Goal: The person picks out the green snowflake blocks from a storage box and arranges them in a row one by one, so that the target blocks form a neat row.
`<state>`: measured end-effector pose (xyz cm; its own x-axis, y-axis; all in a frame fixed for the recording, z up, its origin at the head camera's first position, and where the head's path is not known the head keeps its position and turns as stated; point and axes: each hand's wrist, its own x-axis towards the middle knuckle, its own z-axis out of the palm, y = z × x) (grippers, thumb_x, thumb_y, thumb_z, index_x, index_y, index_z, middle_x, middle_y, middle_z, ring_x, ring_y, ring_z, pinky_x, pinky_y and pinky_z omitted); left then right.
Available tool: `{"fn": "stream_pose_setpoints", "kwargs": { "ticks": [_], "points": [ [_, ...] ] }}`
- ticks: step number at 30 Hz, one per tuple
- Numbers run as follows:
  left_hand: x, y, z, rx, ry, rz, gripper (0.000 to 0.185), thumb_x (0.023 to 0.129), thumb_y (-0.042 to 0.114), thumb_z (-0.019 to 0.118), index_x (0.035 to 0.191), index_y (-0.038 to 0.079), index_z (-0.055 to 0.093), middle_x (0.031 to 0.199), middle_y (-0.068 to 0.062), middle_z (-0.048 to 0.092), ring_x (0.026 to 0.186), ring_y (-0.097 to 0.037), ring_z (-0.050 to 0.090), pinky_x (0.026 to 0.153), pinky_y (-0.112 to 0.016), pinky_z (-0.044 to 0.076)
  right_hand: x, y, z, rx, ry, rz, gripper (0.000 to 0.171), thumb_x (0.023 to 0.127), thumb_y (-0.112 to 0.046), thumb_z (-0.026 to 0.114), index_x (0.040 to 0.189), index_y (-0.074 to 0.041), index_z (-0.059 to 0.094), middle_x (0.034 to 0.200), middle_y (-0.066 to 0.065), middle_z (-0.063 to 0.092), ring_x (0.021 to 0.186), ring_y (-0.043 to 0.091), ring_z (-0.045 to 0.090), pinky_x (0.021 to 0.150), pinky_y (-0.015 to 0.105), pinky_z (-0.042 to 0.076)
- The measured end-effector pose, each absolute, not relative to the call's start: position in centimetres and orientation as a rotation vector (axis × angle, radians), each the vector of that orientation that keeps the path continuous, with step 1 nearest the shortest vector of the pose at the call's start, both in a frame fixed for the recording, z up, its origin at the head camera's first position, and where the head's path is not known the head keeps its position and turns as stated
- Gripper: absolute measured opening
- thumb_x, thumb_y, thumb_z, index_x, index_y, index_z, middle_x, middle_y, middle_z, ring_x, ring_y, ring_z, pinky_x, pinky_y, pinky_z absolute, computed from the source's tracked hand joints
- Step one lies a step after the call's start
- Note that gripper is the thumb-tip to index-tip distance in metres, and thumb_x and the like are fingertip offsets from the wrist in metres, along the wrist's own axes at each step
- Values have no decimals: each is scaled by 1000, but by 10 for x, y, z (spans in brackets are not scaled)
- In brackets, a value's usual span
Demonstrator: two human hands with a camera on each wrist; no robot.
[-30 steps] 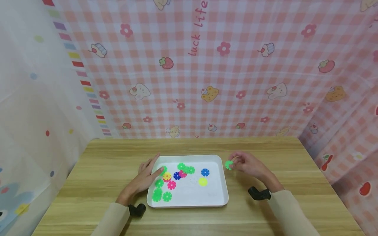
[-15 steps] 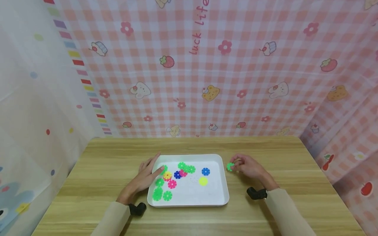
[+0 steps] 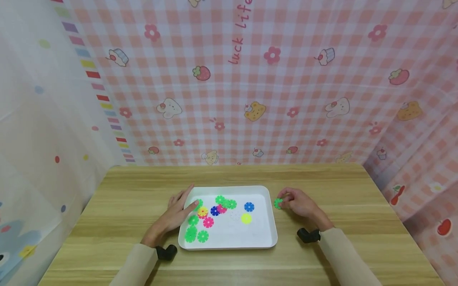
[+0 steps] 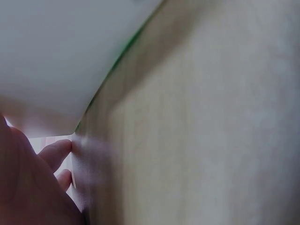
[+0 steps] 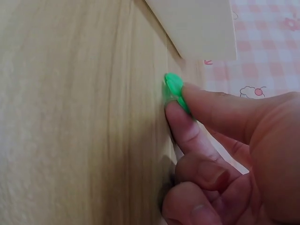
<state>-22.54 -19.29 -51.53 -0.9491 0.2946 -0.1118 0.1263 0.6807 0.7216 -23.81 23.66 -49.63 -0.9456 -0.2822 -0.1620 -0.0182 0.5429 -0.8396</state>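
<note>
A makeshift play corner, likely in a home: beyond both hands hangs a pink checked cloth [image 3: 286,87] printed with cupcakes, bears and strawberries (it also bears the words "luck life"). A pale dotted curtain [image 3: 39,119] closes the left hand's side, and under both hands lies a light wooden table [image 3: 322,262].

Wooden table [image 3: 229,174], grain running side to side. Behind it, pink checked cloth [image 3: 286,99] printed with bears, strawberries, cupcakes and the words "luck life" [image 3: 239,35]. At left, white curtain [image 3: 43,119] with coloured dots and a striped edge. Inside the tray [image 3: 250,236]: blue disc [image 3: 249,206] near the far right, yellow disc [image 3: 245,218] just in front of it, pink disc [image 3: 208,222] left of centre, two green discs [image 3: 202,236] side by side at the near left. Possibly a pale disc [image 3: 234,216] beside the yellow, too faint to be sure.
</note>
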Motion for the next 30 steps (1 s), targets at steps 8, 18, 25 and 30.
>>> {"fn": "stream_pose_setpoints", "kwargs": {
  "ticks": [8,18,25,30],
  "points": [
    [-225,-193,-517,353,2671,1119,76,102,56,40,161,22,7,165,-14,16,151,-40,4,117,-58,-14,-236,235,-499,-204,2564,-1358,14,89,-3,69,102,-2,65,85,9,67,76,18,55,70,31,42],
    [-226,-193,-516,343,2664,1129,76,102,56,40,161,22,8,164,-15,17,151,-40,4,117,-58,-14,-237,235,-501,-171,2631,-1338,15,86,-5,73,99,-3,67,77,5,59,70,17,50,64,29,39],
    [-226,-194,-516,334,2662,1133,76,102,57,40,161,24,7,165,-14,18,151,-40,3,117,-59,-15,-238,236,-502,-150,2638,-1300,16,87,-7,73,102,-4,66,73,1,52,67,17,46,61,28,37],
    [-225,-194,-515,329,2657,1134,76,102,57,40,161,25,7,165,-14,17,151,-39,2,117,-58,-15,-238,233,-496,-145,2623,-1285,18,90,-9,71,107,-5,66,76,3,52,69,18,47,62,29,38]
  ]
}}
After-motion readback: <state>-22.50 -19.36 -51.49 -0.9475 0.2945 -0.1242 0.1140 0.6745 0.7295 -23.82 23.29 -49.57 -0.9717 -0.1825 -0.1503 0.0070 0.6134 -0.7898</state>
